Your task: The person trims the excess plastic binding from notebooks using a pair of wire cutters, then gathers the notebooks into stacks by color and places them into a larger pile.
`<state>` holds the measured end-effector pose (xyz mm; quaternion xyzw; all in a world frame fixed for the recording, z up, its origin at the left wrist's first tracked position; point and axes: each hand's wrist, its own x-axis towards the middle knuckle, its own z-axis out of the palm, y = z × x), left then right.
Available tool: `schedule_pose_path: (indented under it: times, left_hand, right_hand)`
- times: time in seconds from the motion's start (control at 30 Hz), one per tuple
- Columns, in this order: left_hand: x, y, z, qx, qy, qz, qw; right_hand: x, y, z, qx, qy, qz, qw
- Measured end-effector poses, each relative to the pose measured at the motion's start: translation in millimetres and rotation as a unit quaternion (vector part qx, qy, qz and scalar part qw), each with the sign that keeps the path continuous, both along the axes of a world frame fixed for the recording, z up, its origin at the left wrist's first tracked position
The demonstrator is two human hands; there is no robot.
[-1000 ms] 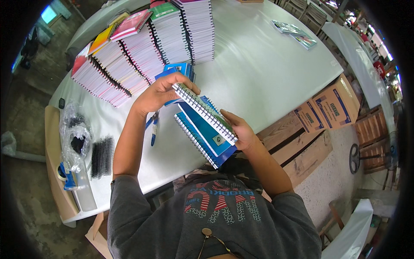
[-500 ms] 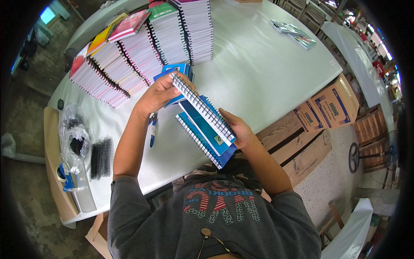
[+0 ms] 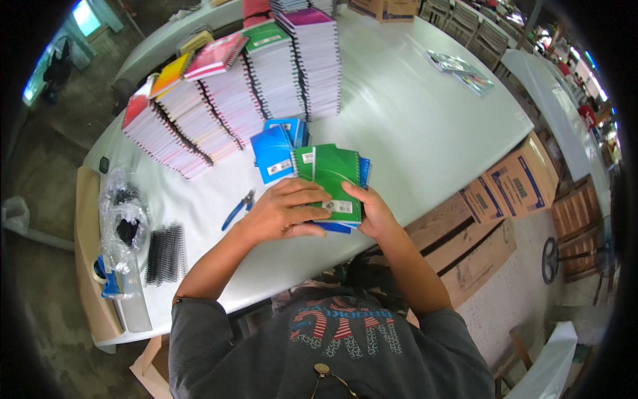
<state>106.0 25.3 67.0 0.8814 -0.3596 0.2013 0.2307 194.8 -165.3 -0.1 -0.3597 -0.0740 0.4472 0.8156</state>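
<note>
The notebook bundle [image 3: 337, 174], gaping spirals-up a second ago, now shows green covers near the frame's centre — apparently closed into one stack. The right hand's [image 3: 376, 214] grip pinches its right edge; the left's [image 3: 287, 210] I cannot tell.

Green notebooks [image 3: 337, 174], fanned, over blue notebooks [image 3: 334, 228]

The person is wearing a dark grey T-shirt [image 3: 266, 356], its short sleeves [image 3: 199, 326] ending near the elbows. A large chest print [image 3: 345, 332] is showing red-and-white stripes, pale outlined stars and blue lettering. A round brass-coloured disc [image 3: 321, 369] is hanging on a thin cord [image 3: 340, 384]; camouflage-patterned cloth [image 3: 316, 291] is showing past the shirt's front.
</note>
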Motion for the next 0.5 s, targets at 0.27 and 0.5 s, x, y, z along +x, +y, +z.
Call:
schedule_pose_path:
  times: [0.27, 0.5]
  left_hand:
    - [80.9, 139.5, 100.7, 0.096, -0.301, 0.425, 0.848]
    - [61.4, 83.6, 91.3, -0.058, -0.201, 0.438, 0.874]
  right_hand:
    - [0.4, 12.3, 4.5, 0.066, 0.113, -0.020, 0.991]
    - [7.4, 14.2, 18.7, 0.049, 0.077, -0.094, 0.991]
